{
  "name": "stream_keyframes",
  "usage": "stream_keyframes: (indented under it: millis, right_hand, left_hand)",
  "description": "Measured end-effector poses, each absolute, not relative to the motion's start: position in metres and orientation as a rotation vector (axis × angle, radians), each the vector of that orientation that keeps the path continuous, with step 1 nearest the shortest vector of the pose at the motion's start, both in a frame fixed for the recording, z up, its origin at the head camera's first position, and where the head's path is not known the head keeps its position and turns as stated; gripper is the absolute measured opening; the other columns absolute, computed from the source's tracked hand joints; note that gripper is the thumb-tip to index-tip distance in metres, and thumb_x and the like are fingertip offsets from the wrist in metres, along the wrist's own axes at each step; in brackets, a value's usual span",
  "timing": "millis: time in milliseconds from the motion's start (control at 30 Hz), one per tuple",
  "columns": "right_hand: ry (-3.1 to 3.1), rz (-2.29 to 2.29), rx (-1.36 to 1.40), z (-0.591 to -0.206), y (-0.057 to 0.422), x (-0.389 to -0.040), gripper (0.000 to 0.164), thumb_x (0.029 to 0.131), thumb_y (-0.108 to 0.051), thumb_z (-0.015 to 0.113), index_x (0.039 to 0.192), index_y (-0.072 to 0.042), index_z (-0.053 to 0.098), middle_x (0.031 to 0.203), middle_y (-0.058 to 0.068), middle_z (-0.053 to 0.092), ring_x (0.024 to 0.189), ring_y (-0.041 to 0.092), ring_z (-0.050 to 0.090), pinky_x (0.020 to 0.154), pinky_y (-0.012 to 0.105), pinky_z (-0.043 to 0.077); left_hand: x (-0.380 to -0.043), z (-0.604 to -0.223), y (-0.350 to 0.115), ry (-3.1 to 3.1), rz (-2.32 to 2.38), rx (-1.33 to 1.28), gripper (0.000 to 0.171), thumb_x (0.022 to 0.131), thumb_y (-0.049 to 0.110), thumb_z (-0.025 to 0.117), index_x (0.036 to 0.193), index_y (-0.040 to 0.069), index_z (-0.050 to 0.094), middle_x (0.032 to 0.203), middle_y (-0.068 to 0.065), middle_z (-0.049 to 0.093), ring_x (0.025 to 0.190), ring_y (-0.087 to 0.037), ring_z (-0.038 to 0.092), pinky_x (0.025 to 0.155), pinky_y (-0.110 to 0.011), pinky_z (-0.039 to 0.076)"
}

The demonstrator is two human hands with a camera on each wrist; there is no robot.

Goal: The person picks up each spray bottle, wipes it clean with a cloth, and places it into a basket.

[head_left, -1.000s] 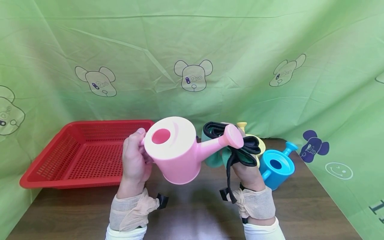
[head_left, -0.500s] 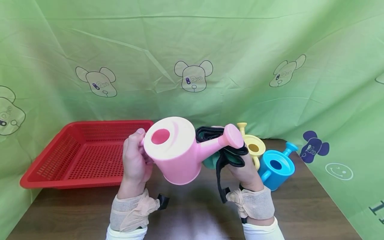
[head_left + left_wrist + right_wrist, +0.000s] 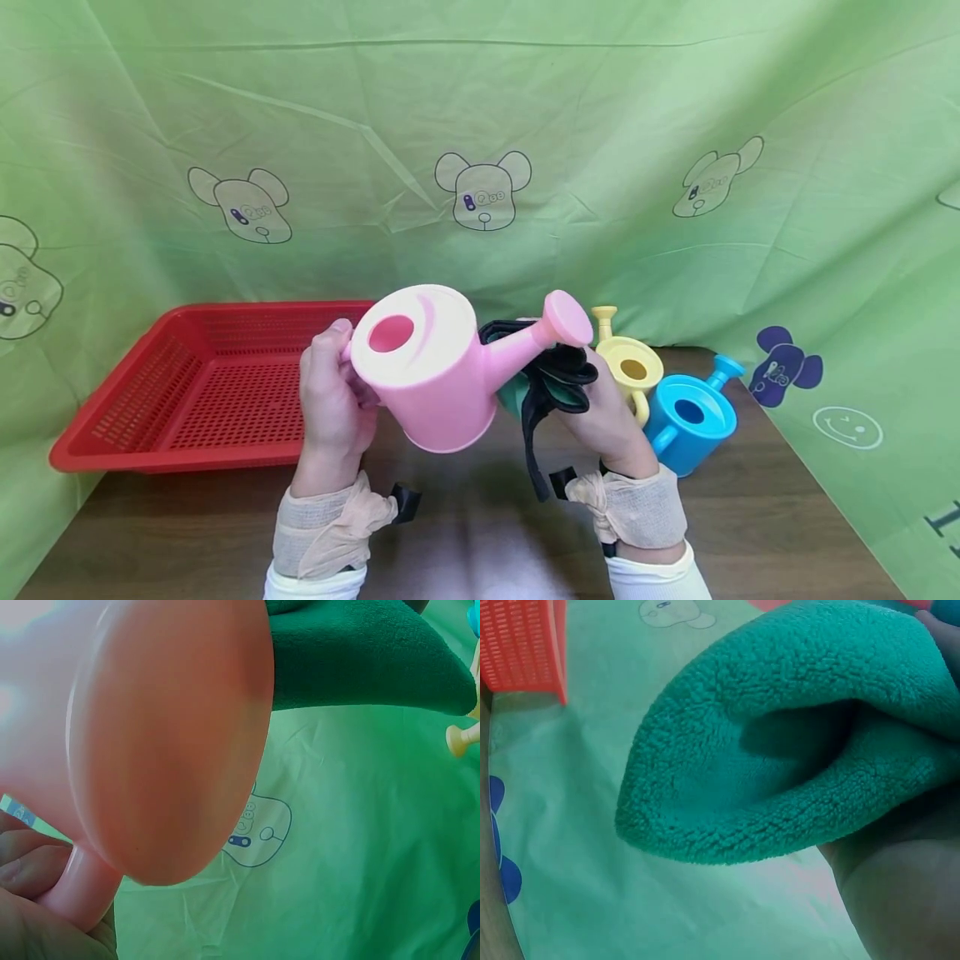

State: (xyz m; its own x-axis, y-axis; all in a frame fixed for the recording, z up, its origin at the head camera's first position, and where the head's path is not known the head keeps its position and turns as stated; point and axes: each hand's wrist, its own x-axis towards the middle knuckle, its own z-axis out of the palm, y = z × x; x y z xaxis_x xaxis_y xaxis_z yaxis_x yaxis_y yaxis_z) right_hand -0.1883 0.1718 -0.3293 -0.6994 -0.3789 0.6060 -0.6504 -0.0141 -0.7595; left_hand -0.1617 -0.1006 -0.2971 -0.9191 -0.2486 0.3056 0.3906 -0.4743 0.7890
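Note:
Held up in front of me, the pink watering can [image 3: 442, 400] has its spout pointing right. My left hand [image 3: 333, 400] grips it by the handle, as the left wrist view also shows. My right hand [image 3: 603, 417] holds a bunched green fleecy cloth [image 3: 795, 667] with black edging, behind and below the spout in the head view. One black strip of the cloth [image 3: 534, 442] dangles down. In the right wrist view the cloth folds over into a hollow. The spout and cloth cover most of the right fingers.
At the left, a red plastic basket [image 3: 67, 454] stands on the brown wooden table [image 3: 480, 542]. A yellow watering can [image 3: 615, 352] and a blue one [image 3: 693, 442] stand at the right beside my right forearm. A green printed curtain [image 3: 375, 125] hangs behind.
The cloth and my right hand have moved left, toward the pink watering can's body, uncovering the yellow can. The pink can has shifted slightly left and up.

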Motion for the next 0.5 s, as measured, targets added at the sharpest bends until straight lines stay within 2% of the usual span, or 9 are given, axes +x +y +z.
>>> stream_keyframes:
  millis: [233, 367, 500]
  right_hand:
    - [-2.085, 1.773, 1.144, -0.3248, 0.1687, -0.1929, 0.053, 0.094, 0.011, 0.064, 0.145, -0.004, 0.056, 0.140, -0.010, 0.066, 0.130, 0.009, 0.061, 0.111, 0.023, 0.047]
    - [-2.174, 1.764, 1.113, -0.3215, 0.1663, -0.1909, 0.053, 0.096, 0.008, 0.066, 0.147, -0.001, 0.053, 0.144, -0.008, 0.064, 0.133, 0.013, 0.060, 0.111, 0.025, 0.048]
    - [-2.144, 1.739, 1.083, -0.3229, 0.1649, -0.1915, 0.055, 0.095, 0.007, 0.067, 0.148, 0.000, 0.052, 0.145, -0.008, 0.062, 0.134, 0.012, 0.059, 0.112, 0.025, 0.047]
  left_hand:
    - [-0.1629, -0.2960, -0.1014, -1.253, -2.380, -0.127, 0.044, 0.100, 0.023, 0.038, 0.057, 0.018, 0.028, 0.045, 0.008, 0.027, 0.046, -0.013, 0.013, 0.041, -0.029, 0.010]
    - [-0.1640, -0.2964, -0.1015, -1.181, -2.386, -0.116, 0.047, 0.100, 0.024, 0.039, 0.055, 0.018, 0.025, 0.045, 0.007, 0.024, 0.045, -0.013, 0.012, 0.040, -0.028, 0.014]
    - [-0.1650, -0.2979, -0.1007, -1.151, -2.351, -0.128, 0.045, 0.100, 0.022, 0.039, 0.057, 0.017, 0.027, 0.046, 0.005, 0.024, 0.045, -0.013, 0.013, 0.040, -0.029, 0.012]
